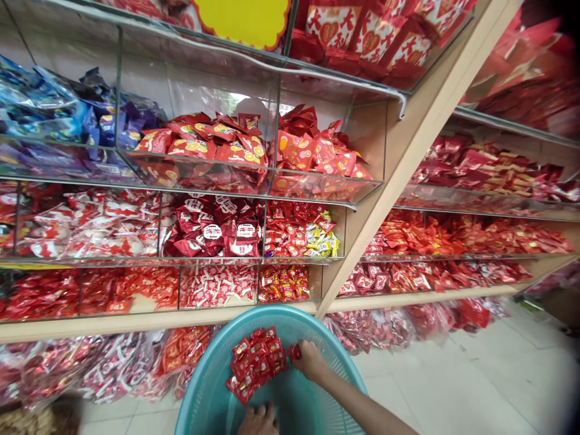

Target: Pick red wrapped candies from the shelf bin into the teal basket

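Note:
Inside a teal plastic basket (190, 377) lies a pile of small red candy packets (258, 362). At the right of that pile, my right hand (310, 361) is closed, its fingers pinching a red candy packet (294, 351). Only part of my left hand (259, 421) shows, at the bottom of the view and low in the basket. Its fingers are slightly apart just below the pile, with nothing visible in them. The rest of the left hand is cut off by the frame edge.
Behind the basket stand shelves with clear dividers (326, 188) full of wrapped sweets. A slanting wooden upright (385, 205) parts two shelf units. Stuffed plastic bags (118, 368) line the tiled floor (453, 386) under the lowest board. A yellow sign (244, 21) hangs above.

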Demonstrator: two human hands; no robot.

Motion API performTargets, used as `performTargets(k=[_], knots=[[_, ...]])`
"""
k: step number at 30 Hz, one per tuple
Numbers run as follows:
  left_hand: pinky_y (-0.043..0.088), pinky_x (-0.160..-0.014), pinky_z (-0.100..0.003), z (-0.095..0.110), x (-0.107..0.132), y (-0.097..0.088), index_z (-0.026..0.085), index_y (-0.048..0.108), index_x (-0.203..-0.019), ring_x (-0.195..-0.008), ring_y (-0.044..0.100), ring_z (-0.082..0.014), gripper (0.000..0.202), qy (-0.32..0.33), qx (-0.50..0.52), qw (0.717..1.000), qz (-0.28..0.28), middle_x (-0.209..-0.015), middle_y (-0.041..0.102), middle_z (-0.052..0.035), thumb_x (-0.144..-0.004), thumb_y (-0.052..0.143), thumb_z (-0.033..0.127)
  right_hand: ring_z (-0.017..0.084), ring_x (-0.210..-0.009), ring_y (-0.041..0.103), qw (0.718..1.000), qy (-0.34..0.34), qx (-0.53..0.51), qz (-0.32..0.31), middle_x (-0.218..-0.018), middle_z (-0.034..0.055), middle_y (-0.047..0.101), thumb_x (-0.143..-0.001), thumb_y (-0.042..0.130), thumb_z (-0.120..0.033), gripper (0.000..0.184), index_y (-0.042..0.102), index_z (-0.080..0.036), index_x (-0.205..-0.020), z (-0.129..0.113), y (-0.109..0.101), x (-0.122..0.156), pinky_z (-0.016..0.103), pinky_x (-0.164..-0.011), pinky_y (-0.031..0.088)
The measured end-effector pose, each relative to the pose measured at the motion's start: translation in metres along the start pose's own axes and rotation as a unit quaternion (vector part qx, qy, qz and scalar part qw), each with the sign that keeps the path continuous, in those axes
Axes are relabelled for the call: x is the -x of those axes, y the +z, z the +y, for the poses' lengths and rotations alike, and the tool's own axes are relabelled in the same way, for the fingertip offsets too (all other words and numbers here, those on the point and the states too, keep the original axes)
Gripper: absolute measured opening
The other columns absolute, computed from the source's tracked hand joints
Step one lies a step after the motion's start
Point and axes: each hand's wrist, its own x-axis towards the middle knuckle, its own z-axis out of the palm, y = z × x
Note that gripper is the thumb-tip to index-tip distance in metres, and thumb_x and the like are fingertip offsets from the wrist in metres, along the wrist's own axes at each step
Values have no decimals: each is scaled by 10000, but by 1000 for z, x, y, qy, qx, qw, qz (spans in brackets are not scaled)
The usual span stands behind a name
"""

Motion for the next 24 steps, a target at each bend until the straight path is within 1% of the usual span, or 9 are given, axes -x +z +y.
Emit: performTargets(k=[2, 4, 6, 8, 11, 14, 18, 20, 24], knots=[[315, -1031, -557, 1, 1, 0, 77, 538, -1259, -1281, 394, -363, 430, -1, -1, 1000, 1, -1446, 340, -213, -889, 337, 168, 248, -883, 635, 1000, 17, 12, -4, -917, 115, 665, -724, 563, -154, 183, 625, -157, -896, -5, 3, 1, 291, -676, 429], [327, -1023, -552, 3, 1, 2, 93, 546, -1254, -1282, 396, -358, 428, -3, -2, 1000, 1, -1446, 342, -209, -888, 335, 162, 235, -893, 636, 999, 30, 14, -4, -933, 96, 666, -735, 553, -159, 213, 614, -178, -939, -11, 7, 1, 281, -683, 429], [340, -1011, -551, 3, 1, 3, 115, 559, -1245, -1280, 401, -356, 423, -2, -3, 1000, 0, -1447, 345, -201, -887, 339, 166, 228, -889, 637, 1000, 29, 3, 1, -937, 86, 665, -738, 553, -161, 229, 602, -186, -961, -14, 11, 1, 277, -685, 432], [343, -1008, -549, 3, 1, 3, 109, 564, -1238, -1277, 403, -361, 421, 1, -2, 1000, -1, -1446, 347, -205, -886, 344, 173, 230, -888, 633, 999, 29, -14, 7, -937, 84, 664, -733, 567, -171, 220, 594, -186, -951, -13, 13, 0, 277, -686, 433], [356, -1005, -536, 2, 3, 1, 82, 565, -1233, -1275, 402, -364, 426, 8, 1, 1000, 0, -1443, 349, -215, -886, 337, 179, 230, -864, 625, 999, 29, -41, 12, -895, 74, 663, -719, 599, -206, 160, 588, -183, -877, -5, 15, -1, 276, -676, 431], [361, -1000, -541, 1, 4, 0, 101, 564, -1237, -1284, 392, -360, 427, 11, 1, 1000, 1, -1450, 343, -207, -879, 345, 180, 214, -788, 617, 998, 23, -64, 19, -806, 51, 658, -713, 608, -222, 91, 572, -186, -788, 8, 14, -3, 271, -643, 420], [351, -1012, -542, -1, 3, 2, 128, 554, -1252, -1297, 380, -348, 433, 10, 0, 1000, 4, -1461, 332, -191, -873, 349, 175, 201, -731, 599, 997, 24, -62, 33, -756, 42, 648, -690, 638, -251, 108, 567, -180, -730, 20, 13, -4, 265, -615, 401], [349, -1016, -537, -2, 1, 5, 135, 556, -1251, -1301, 375, -344, 433, 12, 1, 1000, 5, -1464, 333, -183, -879, 340, 187, 195, -728, 597, 998, 31, -54, 28, -763, 48, 647, -688, 640, -248, 109, 585, -167, -735, 19, 14, -6, 258, -606, 389], [346, -1015, -540, -3, -2, 9, 122, 558, -1248, -1303, 367, -354, 439, 9, 0, 1000, 8, -1464, 330, -185, -882, 327, 190, 183, -756, 590, 998, 30, -40, 31, -802, 71, 649, -701, 605, -196, 104, 627, -140, -786, 4, 16, -11, 243, -602, 367]])
